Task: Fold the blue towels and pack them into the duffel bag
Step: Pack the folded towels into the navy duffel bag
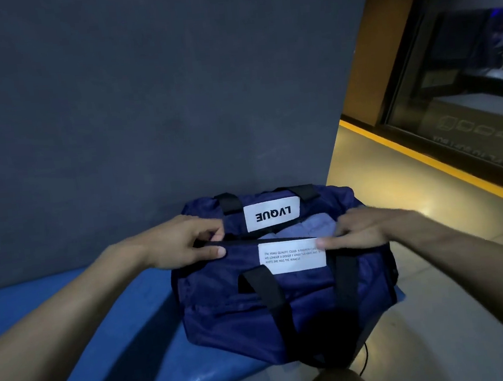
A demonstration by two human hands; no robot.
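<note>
Navy nylon duffel bag [285, 294] with black webbing handles sits on the end of a glossy blue bench [111, 342], its far side close against a dark grey wall [142, 93]. Its top opening runs left to right and is partly parted in the middle, and through that gap a lighter blue towel [303, 227] shows, lying inside the bag. The towel's folds are too dim to make out.

The left hand [184, 242] is at the left end of the opening. Its thumb and forefinger are curled and pinch the black zipper edge [215, 244] there, the other fingers tucked under.

The right hand [361, 232] lies at the right end of the opening, motion-blurred. Its fingers reach out fairly straight across the near lip of the bag, the fingertips touching the upper right corner of a white rectangular label with small printed text [293, 257]. Whether it grips the fabric or only presses on it cannot be told.

A second white label reading LVQUE [272, 214], upside down from this view, is sewn to the far side panel between the far handle straps [230, 201]. The near handle [269, 293] drapes down the front of the bag.

To the right lies a pale polished floor [426, 327], with a yellow stripe [425, 158] running below a dark glass window [463, 77].
</note>
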